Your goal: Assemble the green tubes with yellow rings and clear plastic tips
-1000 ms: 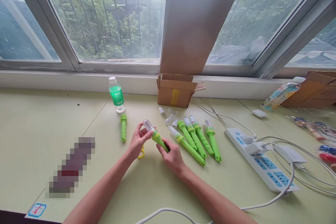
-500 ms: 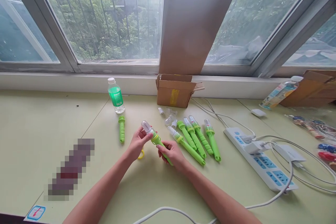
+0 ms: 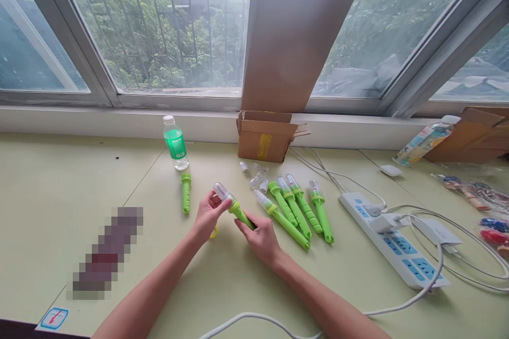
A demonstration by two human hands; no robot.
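Observation:
Between my hands is a green light stick [image 3: 235, 208] with a clear ribbed cap, tilted with the cap toward the upper left. My left hand [image 3: 210, 214] pinches it near the base of the cap. Around its green handle, my right hand [image 3: 260, 235] is closed, hiding the lower end. To the right lie several more green light sticks [image 3: 292, 206], most with clear caps. A capless green handle [image 3: 186, 194] lies alone on the left. Under my left hand, a yellow ring [image 3: 214, 232] is partly hidden. Loose clear caps [image 3: 258, 179] rest behind the sticks.
A small open cardboard box [image 3: 265, 140] stands by the window ledge. Left of it is a green-labelled bottle [image 3: 175, 144]. A white power strip [image 3: 393, 246] with plugs and cables occupies the right, and a white cable [image 3: 254, 315] crosses the front. A pixelated dark patch covers something left.
The light stick has turned slightly in my hands. My right hand has rolled over its handle, showing more of its back. The view has shifted a little; the other things lie as before.

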